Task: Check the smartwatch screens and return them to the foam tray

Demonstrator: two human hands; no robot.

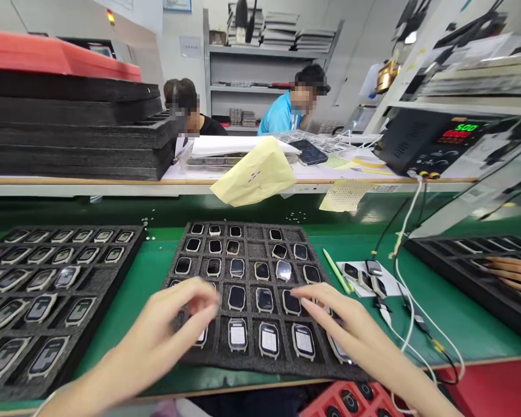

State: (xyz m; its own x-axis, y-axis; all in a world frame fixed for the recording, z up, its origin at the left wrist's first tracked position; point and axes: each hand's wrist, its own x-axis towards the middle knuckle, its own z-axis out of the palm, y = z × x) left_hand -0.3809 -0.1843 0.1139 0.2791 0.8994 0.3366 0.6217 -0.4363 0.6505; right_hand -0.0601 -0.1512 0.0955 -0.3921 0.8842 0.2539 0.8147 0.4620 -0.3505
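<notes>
A black foam tray (pixel 254 359) with square pockets lies in front of me, holding rows of smartwatch bodies without straps. Over its left side hovers my left hand (pixel 173 315), fingers loosely curled, thumb apart from them, tips slightly blurred; nothing shows in it. My right hand (pixel 342 318) reaches over the right side with fingers apart. Its fingertips are at a dark-screened smartwatch (pixel 292 301) lying in its pocket; whether they touch it I cannot tell. In the front row, a smartwatch (pixel 268 340) shows a lit white screen. Both hands hide some pockets.
Another foam tray of watches (pixel 91 284) lies left. Right are a green pen (pixel 336 271), watches on white paper (pixel 393 284), cables and a power supply (pixel 429 142). Another person's hand (pixel 514 273) rests on a far-right tray. A red tray (pixel 325 399) sits below the bench edge.
</notes>
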